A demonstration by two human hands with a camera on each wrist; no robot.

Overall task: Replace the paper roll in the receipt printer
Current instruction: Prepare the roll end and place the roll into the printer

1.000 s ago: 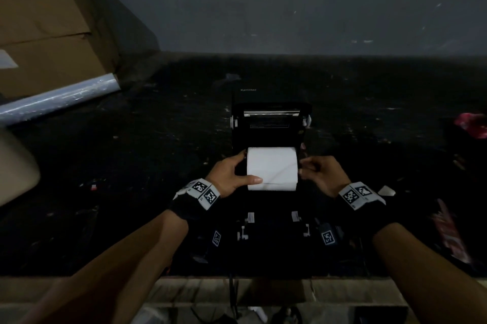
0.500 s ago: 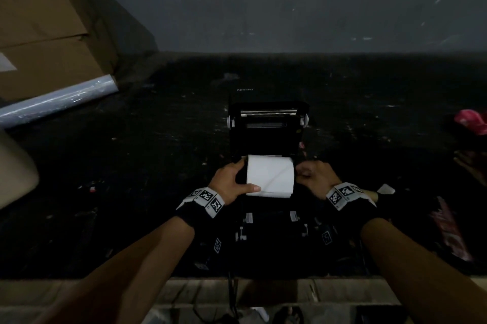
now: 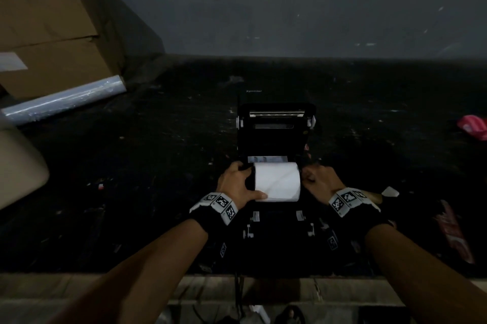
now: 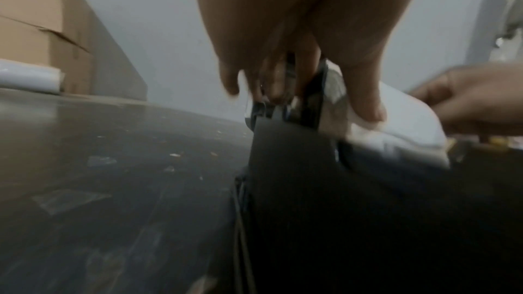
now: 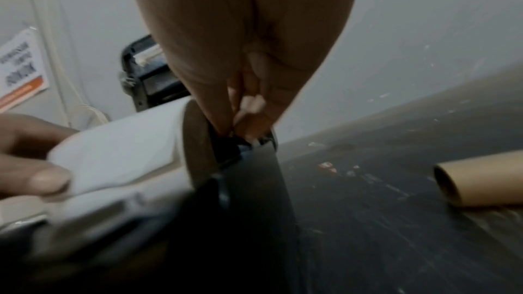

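The left hand (image 3: 238, 185) grasped the roll (image 3: 276, 181) with its thumb across the paper, and the right hand (image 3: 320, 182) pinched its other end. The roll sat low in the open printer (image 3: 275, 136); I think both ends should go down level, so it seats between the side guides.

cardboard box (image 3: 50, 31): stands far left against the grey wall
plastic film roll (image 3: 63, 101): lies at the foot of the box
pink item (image 3: 474, 127): at the far right edge of the dark table (image 3: 145, 178)
cardboard tube (image 5: 481, 180): empty, lying on its side on the tabletop
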